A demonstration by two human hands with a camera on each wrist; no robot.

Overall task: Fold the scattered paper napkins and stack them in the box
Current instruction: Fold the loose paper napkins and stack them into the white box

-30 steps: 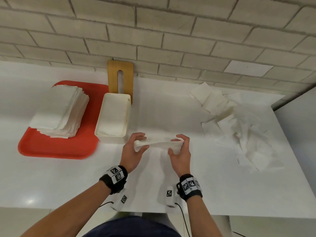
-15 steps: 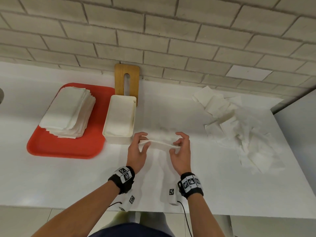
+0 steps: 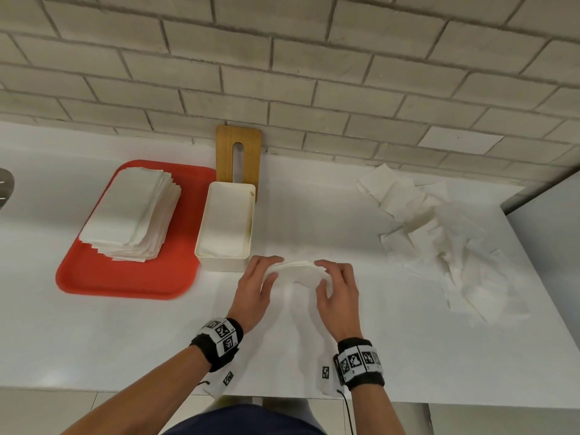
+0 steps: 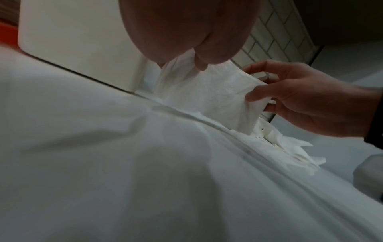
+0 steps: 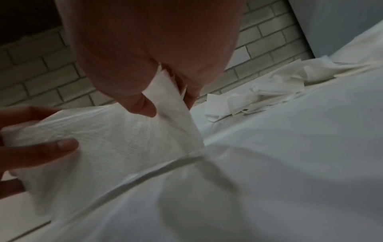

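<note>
While we pinch the napkin (image 3: 298,271) just right of the box (image 3: 224,226), left hand (image 3: 254,288) and right hand (image 3: 337,293) hold opposite ends: light, limp, tears easily.

We find no words, numbers or brand names to read anywhere. The only signs are black-and-white square code markers on the wristbands (image 3: 221,337) and on the white camera units (image 3: 325,372) under the wrists; they carry no letters.
</note>
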